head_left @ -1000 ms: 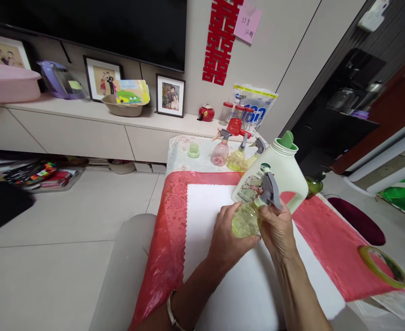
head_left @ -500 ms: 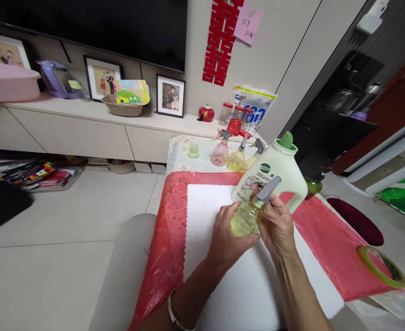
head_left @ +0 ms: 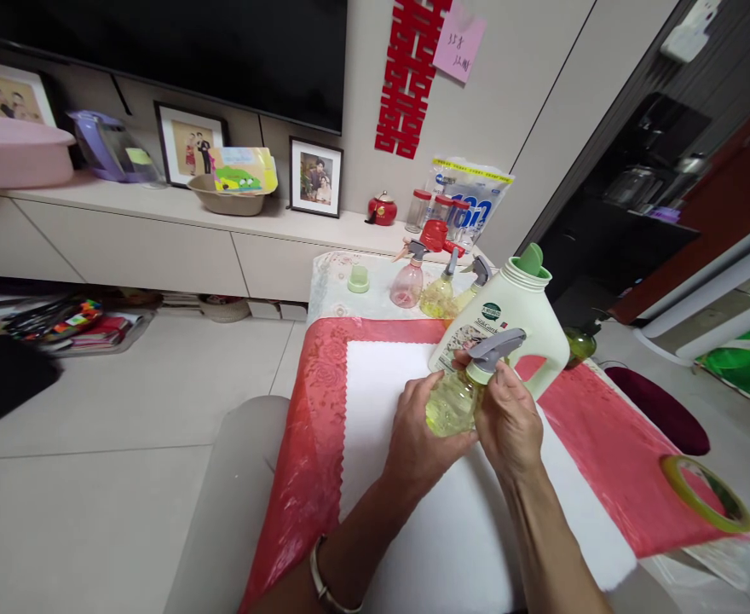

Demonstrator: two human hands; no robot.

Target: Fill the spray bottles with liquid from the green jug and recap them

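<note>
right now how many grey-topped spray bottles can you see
4: held bottle in the left hand, right hand at its neck; farther back, pink bottle, yellow bottle beside it, another bottle partly behind the jug. Others may be hidden.

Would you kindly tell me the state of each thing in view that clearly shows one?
Yellow-green spray bottle: leaning, gripped by the left hand and right hand; grey sprayer head on, tightness unclear.
Pale green jug: uncapped, green spout showing in its mouth.
Green cap: loose on the table.
Pink spray bottle: upright.
Rear yellow spray bottles: upright, one partly hidden.
Red-lidded jars: closed.
Television: screen dark.
Tape roll: lying flat.
</note>
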